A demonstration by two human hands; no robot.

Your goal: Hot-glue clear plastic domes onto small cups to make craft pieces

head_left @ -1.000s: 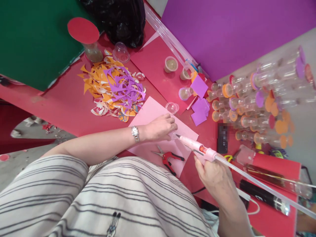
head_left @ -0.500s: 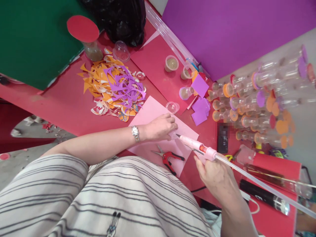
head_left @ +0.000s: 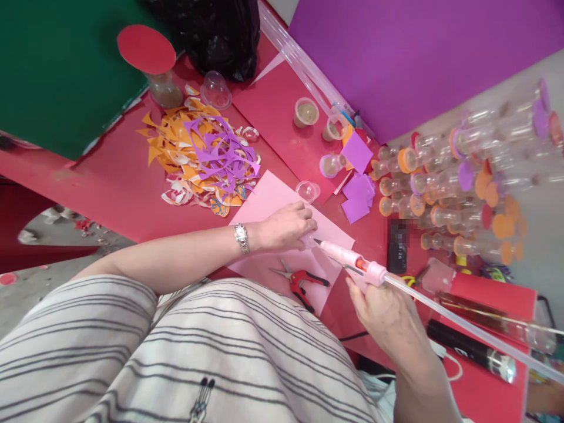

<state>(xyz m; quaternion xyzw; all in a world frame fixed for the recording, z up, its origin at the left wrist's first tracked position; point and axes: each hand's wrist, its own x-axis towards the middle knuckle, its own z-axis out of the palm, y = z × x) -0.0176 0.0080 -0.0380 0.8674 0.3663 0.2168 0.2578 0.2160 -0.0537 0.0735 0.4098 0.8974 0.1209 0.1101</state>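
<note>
A pink hot glue gun [head_left: 341, 254] is gripped in my right hand [head_left: 383, 314], a long clear glue stick [head_left: 467, 320] running out of its back. Its dark nozzle points left and meets a small clear plastic cup [head_left: 309, 239], which the fingers of my left hand [head_left: 291, 226] hold over a pink paper sheet [head_left: 262, 197]. My left fingers cover part of that cup. Just below lie red-handled snips [head_left: 302, 282], blades spread. Another clear plastic cup [head_left: 307, 191] rests at the sheet's upper edge.
Orange and purple paper scraps [head_left: 211, 153] are heaped at upper left. Purple paper squares [head_left: 358, 194] and sand-filled cups [head_left: 305, 113] sit beyond my hands. Rows of clear bottle shapes [head_left: 449, 182] stand right, near a phone [head_left: 398, 255] and a black cylinder [head_left: 469, 349].
Both hands keep almost the same place, the nozzle still at the cup. The view has shifted very slightly.
</note>
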